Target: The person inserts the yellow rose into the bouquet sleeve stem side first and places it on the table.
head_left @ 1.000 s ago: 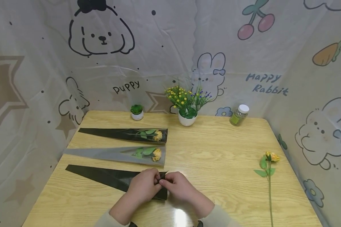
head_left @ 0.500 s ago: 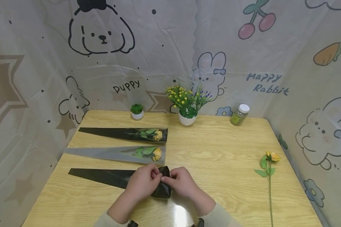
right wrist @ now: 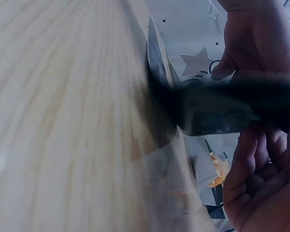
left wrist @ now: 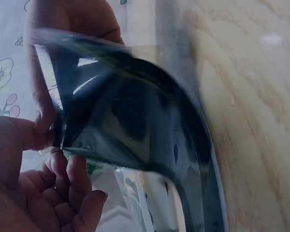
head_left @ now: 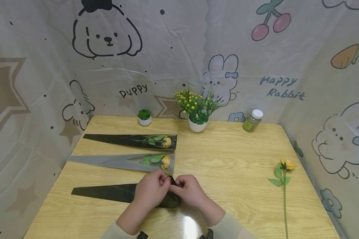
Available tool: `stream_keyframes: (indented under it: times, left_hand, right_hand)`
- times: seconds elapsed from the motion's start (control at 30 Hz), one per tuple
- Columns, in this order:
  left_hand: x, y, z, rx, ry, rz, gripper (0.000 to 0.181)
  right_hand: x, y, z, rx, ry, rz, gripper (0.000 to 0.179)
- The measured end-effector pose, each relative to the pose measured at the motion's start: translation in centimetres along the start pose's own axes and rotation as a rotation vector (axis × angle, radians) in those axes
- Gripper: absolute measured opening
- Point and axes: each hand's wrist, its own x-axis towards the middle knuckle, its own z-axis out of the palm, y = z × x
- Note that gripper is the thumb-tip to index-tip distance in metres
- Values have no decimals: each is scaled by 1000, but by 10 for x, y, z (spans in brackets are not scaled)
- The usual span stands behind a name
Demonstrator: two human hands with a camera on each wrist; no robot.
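A long black flower sleeve [head_left: 107,193], narrow at its left end, lies across the near part of the table. My left hand [head_left: 151,188] pinches the rim of its wide right end. Right beside it, my right hand [head_left: 189,190] pinches the same rim, thumb toward the left fingertips. Between the hands the mouth of the sleeve bulges, and its shiny film [left wrist: 135,106] curves widely in the left wrist view. From the right wrist view, the dark film [right wrist: 217,111] spans between both hands, partly blurred.
Beyond the hands lie a grey sleeve [head_left: 107,161] and another black sleeve [head_left: 113,139], each with a yellow rose. A loose yellow rose [head_left: 284,179] lies at the right. Along the back stand a small succulent [head_left: 144,116], a flower pot [head_left: 198,126] and a lidded jar [head_left: 252,121].
Both hands have moved slightly away from the body, lifting the rim of the black sleeve. Its wide end has gone from flat to bulging, and its narrow end has swung nearer the body.
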Motion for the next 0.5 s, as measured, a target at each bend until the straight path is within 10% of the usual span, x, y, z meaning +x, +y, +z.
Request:
stream_keyframes:
  times: [0.23, 0.5]
  left_hand:
    - [1, -3, -4, -12, 25, 58, 22]
    - [-2, 2, -2, -58, -103, 35, 36]
  right_hand:
    - [0, 2, -1, 111, 13, -6, 28]
    - [-3, -4, 4, 132, 113, 39, 11]
